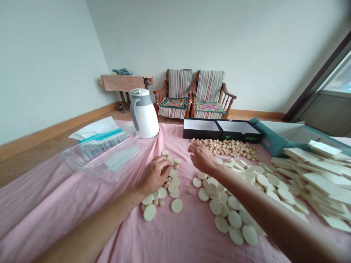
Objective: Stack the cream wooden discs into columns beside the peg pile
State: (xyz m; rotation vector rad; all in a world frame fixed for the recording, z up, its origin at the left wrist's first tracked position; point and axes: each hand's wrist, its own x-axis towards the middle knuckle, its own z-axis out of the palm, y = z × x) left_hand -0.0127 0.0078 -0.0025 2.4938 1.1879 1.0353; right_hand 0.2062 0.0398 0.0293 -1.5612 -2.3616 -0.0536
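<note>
**Two hands among pale discs on a pink cloth**

A person's left hand (153, 176) rests curled over a small pile of pale round discs (173, 188) on a pink cloth (68, 208), its fingers drawn in close together. Whether those fingers grip anything cannot be told from this view, as the hand hides what lies beneath it. Small round pellets (166, 179) lie mixed among the discs just beside the fingers.

The right hand (201, 157) hangs palm down with its fingers loosely apart, holding nothing that can be seen. It sits just over the near edge of a heap of pellets (225, 148) and the top of a wider spread of discs (219, 204), which fans out across the cloth toward the person. A stack of flat pale slabs (315, 182) lies at the far right, beside that spread.

Two open black boxes (219, 130) stand side by side behind the heap, with a teal box (274, 138) to their right. A white jug (144, 115) and a clear plastic box (104, 157) sit on the cloth at left. Two striped wooden armchairs (192, 93) stand against the far wall.
</note>
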